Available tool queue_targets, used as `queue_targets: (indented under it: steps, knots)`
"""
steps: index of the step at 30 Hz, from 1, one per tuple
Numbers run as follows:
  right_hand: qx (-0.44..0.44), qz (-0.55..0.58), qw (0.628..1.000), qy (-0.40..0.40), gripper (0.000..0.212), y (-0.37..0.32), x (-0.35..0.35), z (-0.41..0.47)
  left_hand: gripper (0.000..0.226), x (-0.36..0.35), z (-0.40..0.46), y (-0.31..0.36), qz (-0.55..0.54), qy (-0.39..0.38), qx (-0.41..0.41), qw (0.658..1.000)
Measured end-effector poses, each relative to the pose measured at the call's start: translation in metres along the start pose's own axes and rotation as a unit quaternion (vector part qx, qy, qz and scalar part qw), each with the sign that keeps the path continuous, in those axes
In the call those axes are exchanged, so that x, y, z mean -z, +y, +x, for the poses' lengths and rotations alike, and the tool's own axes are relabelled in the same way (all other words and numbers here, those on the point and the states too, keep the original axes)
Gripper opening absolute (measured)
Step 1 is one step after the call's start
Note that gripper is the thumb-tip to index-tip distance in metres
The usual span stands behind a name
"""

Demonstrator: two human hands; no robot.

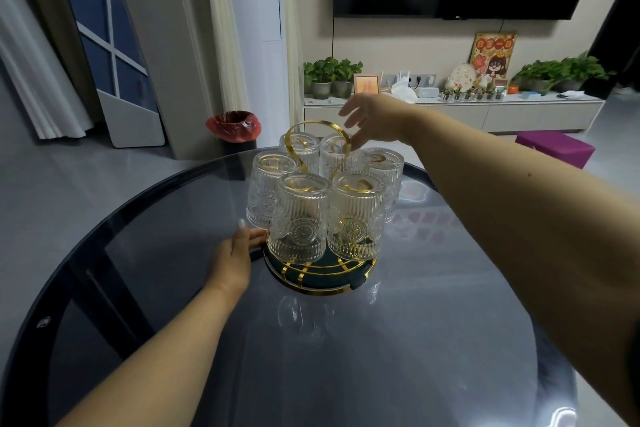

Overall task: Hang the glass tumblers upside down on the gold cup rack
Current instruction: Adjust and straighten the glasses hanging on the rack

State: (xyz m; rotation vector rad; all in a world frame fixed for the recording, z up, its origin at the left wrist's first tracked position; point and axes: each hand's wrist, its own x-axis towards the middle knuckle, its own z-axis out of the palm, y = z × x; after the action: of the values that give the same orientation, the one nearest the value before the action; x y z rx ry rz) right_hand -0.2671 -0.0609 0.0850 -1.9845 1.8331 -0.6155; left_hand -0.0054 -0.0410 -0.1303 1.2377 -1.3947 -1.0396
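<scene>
The gold cup rack [313,130] with a looped handle and a dark round base [322,276] stands on the glass table. Several ribbed glass tumblers [299,215] hang upside down on it, all around the handle. My left hand [235,253] touches the left side of the base with its fingers reaching under a tumbler; the fingertips are partly hidden. My right hand [372,118] hovers above the far right of the rack, fingers relaxed and spread, close to the handle loop and holding nothing.
The round dark glass table [398,340] ends at a curved edge to the left and far side. Beyond it stand a bin with a red bag [233,128], a purple box [554,149] and a low white cabinet with plants [450,111].
</scene>
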Motion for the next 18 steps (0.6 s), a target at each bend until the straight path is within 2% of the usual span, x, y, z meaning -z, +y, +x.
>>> queue_targets:
  steps: [12,15,18]
  knots:
    - [0.014,-0.096,0.995,-0.032,0.087,-0.003,-0.015,0.015,0.049,0.000,0.004,-0.005,-0.006,0.000,0.002,1.000]
    - [0.012,-0.081,0.996,-0.026,0.088,-0.002,-0.016,0.016,0.056,0.001,0.004,-0.004,-0.006,-0.005,0.000,1.000]
    - [0.007,-0.052,0.998,-0.019,0.090,-0.002,-0.014,0.018,0.054,0.001,0.003,-0.003,-0.006,-0.008,0.003,1.000]
